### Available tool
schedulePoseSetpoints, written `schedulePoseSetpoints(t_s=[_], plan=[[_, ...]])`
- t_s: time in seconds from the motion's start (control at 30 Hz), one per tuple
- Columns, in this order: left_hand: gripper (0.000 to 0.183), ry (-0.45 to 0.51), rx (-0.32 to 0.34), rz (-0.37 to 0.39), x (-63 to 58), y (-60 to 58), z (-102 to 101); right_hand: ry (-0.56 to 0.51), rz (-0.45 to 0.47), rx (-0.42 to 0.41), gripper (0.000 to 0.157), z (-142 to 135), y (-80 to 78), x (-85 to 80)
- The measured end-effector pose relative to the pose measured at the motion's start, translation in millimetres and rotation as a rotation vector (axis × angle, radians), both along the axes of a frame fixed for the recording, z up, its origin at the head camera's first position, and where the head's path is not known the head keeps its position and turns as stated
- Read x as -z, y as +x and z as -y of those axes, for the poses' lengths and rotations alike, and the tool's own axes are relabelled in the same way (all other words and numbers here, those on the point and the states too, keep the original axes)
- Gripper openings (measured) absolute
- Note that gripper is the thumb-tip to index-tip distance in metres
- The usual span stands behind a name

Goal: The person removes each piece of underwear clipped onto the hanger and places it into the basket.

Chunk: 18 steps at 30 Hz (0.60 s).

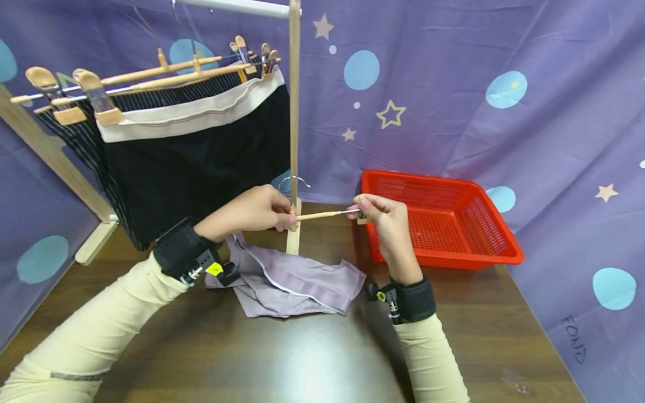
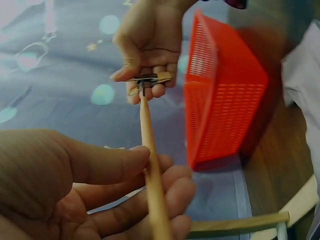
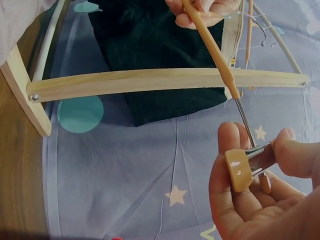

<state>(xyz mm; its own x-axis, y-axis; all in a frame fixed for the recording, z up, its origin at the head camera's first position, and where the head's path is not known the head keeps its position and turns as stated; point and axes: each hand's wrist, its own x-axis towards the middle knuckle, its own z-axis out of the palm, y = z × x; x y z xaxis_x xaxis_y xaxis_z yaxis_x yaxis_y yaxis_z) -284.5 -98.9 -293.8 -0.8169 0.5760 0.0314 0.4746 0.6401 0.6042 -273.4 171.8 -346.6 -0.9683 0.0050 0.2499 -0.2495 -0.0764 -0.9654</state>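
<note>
Between both hands a tan clip hanger (image 1: 319,215) is held level above the table, its metal hook pointing up. My left hand (image 1: 257,210) grips the hanger's bar near its middle. With thumb and fingers my right hand (image 1: 385,221) pinches the clip (image 3: 240,170) at the hanger's right end, where the thin metal rod shows. Below the hanger a crumpled lilac garment (image 1: 297,277) with a white-edged waistband lies on the table. Over to the left, black shorts (image 1: 201,157) with a pale waistband hang by clips from another hanger (image 1: 191,75).
A wooden rack (image 1: 294,112) with a white top rail (image 1: 242,6) stands at the left. Behind the black shorts hangs a striped garment (image 1: 96,157). A red perforated basket (image 1: 453,260) sits on the brown table (image 1: 242,358) at right. A patterned purple curtain (image 1: 433,33) closes the back.
</note>
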Motion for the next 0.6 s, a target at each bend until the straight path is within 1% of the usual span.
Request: schedulePoseSetpoints(t_s=[0.13,0.23,0.33,0.4,0.47,0.53,0.6], plan=[[0.016,-0.072,0.018,0.092,-14.4,3.9,-3,0.031,0.007,-0.031,0.023,-3,-1.0,-3.4],[0.015,-0.114,0.012,0.134,-20.6,9.7,-7,0.029,0.001,-0.072,0.022,-4,-1.3,-5.5],[0.011,-0.153,0.018,0.142,-22.5,16.7,-11,0.038,0.000,-0.112,0.025,-5,-1.5,-6.3],[0.011,-0.185,0.040,0.126,-23.0,21.4,-14,0.048,0.005,-0.131,0.028,-5,-1.6,-6.0],[0.012,-0.210,0.060,0.129,-23.2,25.9,-17,0.057,0.014,-0.148,0.029,-5,-1.5,-5.6],[0.011,-0.225,0.084,0.141,-22.8,30.3,-21,0.069,0.021,-0.165,0.030,-5,-1.4,-5.2],[0.008,-0.230,0.096,0.179,-21.4,34.4,-24,0.080,0.023,-0.185,0.030,-5,-1.0,-4.7]])
